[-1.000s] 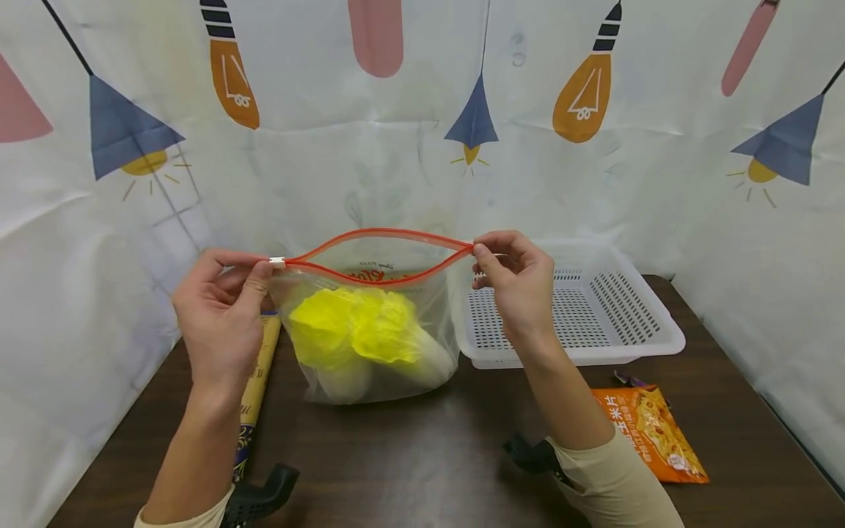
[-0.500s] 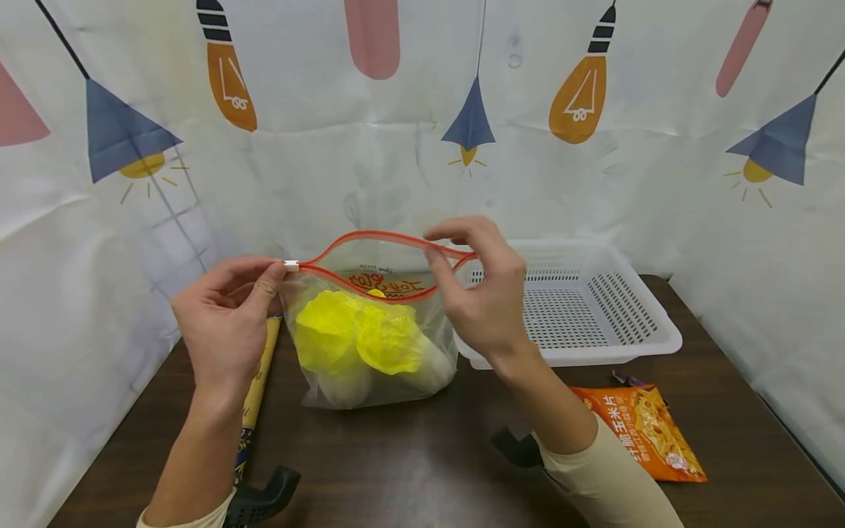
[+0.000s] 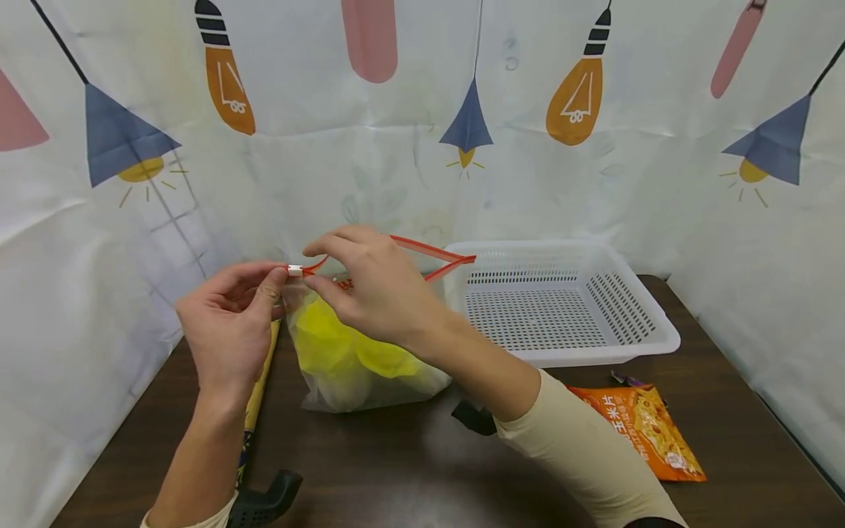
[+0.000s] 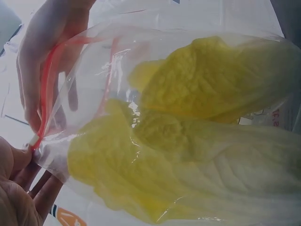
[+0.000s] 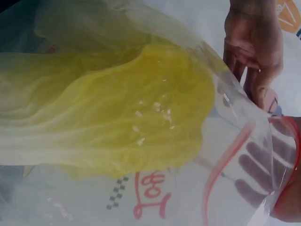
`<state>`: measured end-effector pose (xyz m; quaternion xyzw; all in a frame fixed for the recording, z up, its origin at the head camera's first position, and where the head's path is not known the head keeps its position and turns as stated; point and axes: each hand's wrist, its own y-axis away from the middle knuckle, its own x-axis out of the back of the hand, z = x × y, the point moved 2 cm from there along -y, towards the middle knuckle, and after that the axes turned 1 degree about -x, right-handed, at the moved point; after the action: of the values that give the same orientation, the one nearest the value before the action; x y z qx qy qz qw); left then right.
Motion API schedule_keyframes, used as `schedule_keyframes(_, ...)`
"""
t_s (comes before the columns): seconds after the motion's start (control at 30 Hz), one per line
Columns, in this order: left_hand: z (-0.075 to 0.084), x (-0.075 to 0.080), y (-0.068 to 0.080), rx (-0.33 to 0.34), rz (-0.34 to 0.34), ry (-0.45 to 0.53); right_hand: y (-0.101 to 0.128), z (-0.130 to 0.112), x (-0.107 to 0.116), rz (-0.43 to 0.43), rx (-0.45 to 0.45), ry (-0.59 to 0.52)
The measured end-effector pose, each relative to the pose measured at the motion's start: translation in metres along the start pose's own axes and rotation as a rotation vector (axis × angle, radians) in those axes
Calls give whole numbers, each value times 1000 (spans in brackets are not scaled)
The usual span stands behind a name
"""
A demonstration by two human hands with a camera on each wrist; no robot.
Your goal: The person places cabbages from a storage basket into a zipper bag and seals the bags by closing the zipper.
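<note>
A clear zip-lock bag (image 3: 422,370) with a red zip strip (image 3: 429,251) stands on the dark table (image 3: 409,469). Inside it lies yellow-leaved cabbage (image 3: 343,352), which fills the left wrist view (image 4: 188,141) and the right wrist view (image 5: 108,113). My left hand (image 3: 280,275) pinches the bag's left top corner beside the small white slider (image 3: 295,270). My right hand (image 3: 315,265) reaches across the bag's mouth and pinches the red strip just right of the slider. The mouth is still spread apart at its right end.
A white slotted basket (image 3: 650,326) stands behind the bag on the right. An orange snack packet (image 3: 643,429) lies at the front right. A long tan packet (image 3: 254,400) lies under my left forearm. A patterned cloth wall (image 3: 422,110) closes in the table.
My right hand let go of the bag's right corner and moved left along the red strip to the slider. My left hand kept its hold on the left corner.
</note>
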<state>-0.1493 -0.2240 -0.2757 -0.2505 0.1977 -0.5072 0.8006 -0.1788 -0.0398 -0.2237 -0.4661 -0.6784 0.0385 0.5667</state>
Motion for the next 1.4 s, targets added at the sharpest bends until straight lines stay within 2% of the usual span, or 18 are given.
schedule_keyframes(0.13,1,0,0,-23,5,-21,-8,-6,-5,-53,-24,107)
schedule_keyframes(0.27,1,0,0,-53,9,-111,-12,-8,-8,-49,2,150)
schedule_keyframes(0.37,2,1,1,-58,13,-158,-14,-9,-9,-51,17,155)
schedule_keyframes(0.53,2,1,1,-64,12,-155,-16,-9,-10,-49,13,142)
schedule_keyframes(0.63,2,-1,2,-96,11,-165,-16,-7,-12,-55,-9,88)
schedule_keyframes(0.77,1,-3,3,-153,43,-206,-15,-7,-13,-77,-22,46)
schedule_keyframes(0.87,1,-6,5,-171,90,-217,-13,-8,-14,-85,-13,68)
schedule_keyframes(1.03,1,-10,8,-157,142,-225,-10,-10,-13,-84,0,111)
schedule_keyframes(1.4,0,-7,7,-189,151,-241,-4,-10,-8,-88,-10,189)
